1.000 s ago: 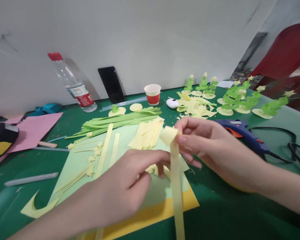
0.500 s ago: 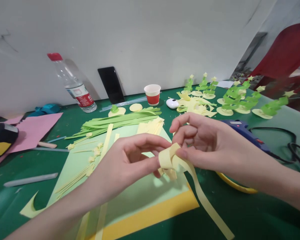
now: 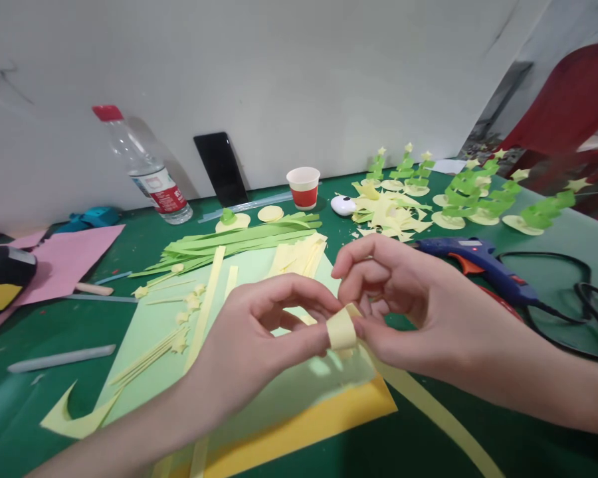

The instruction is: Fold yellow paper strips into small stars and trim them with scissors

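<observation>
A pale yellow paper strip (image 3: 341,330) is looped between my two hands, above the light green sheet (image 3: 299,392). My left hand (image 3: 274,325) pinches the loop from the left between thumb and fingers. From the right, my right hand (image 3: 393,299) grips the same strip with thumb and finger, its other fingers curled. The strip's long tail (image 3: 443,415) runs down to the lower right. Green paper strips (image 3: 239,239), a stack of pale yellow pieces (image 3: 299,255) and small paper stars (image 3: 194,299) lie beyond my left hand.
A blue glue gun (image 3: 483,255) with a black cable lies at the right. Behind stand a water bottle (image 3: 159,186), a phone (image 3: 222,169), a paper cup (image 3: 303,189) and several green star-topped paper figures (image 3: 453,206). Pink paper (image 3: 74,259) is at the left.
The loop has turned and moved slightly down and right, its tail swinging further right. My right hand has shifted down a little, revealing more of the glue gun.
</observation>
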`<state>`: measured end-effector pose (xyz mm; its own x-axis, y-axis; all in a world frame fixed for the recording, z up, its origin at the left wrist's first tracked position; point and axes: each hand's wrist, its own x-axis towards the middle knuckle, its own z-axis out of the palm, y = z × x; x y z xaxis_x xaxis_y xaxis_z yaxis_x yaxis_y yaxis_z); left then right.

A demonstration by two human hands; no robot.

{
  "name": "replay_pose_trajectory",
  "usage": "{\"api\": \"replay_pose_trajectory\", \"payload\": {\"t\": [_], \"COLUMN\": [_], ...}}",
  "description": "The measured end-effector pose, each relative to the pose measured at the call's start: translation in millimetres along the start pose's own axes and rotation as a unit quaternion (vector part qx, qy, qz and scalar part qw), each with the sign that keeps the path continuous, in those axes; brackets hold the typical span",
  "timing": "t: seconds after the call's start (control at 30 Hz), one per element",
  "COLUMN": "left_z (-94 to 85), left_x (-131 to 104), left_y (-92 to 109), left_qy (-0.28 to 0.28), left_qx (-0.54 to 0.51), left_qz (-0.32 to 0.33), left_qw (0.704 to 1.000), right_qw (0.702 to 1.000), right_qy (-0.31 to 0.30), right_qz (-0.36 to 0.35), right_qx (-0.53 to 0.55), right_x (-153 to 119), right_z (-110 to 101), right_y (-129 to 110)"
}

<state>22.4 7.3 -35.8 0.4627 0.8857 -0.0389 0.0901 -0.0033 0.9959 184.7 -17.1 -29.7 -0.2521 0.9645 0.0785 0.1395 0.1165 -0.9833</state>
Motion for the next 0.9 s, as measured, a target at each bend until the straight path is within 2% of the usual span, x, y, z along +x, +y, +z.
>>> {"api": "replay_pose_trajectory", "payload": {"t": [0.13, 0.37, 0.5, 0.63, 0.9], "left_z": [3.5, 2.9, 0.8, -0.3, 1.2], "left_x": [-2.5, -1.9, 0.1, -0.2, -3.6], "left_y": [-1.2, -2.9, -3.6, -5.5, -7.0], "left_qy": [0.034, 0.049, 0.068, 0.083, 0.093], "left_qx": [0.035, -0.023, -0.038, -0.011, 0.08], "left_qz": [0.021, 0.021, 0.052, 0.09, 0.146], "left_qw": [0.999, 0.998, 0.996, 0.992, 0.982], "right_qw": [0.999, 0.997, 0.994, 0.987, 0.98], "right_qy": [0.005, -0.001, -0.011, -0.022, -0.025], "right_qz": [-0.004, -0.028, -0.014, -0.011, -0.031], "right_qx": [-0.037, -0.069, -0.105, -0.158, -0.196], "right_x": [-2.3, -4.7, -4.4, -3.8, -2.6], "right_z": [2.2, 1.6, -2.8, -6.6, -8.0], "right_y": [-1.9, 2.1, 2.4, 1.0, -0.7]}}
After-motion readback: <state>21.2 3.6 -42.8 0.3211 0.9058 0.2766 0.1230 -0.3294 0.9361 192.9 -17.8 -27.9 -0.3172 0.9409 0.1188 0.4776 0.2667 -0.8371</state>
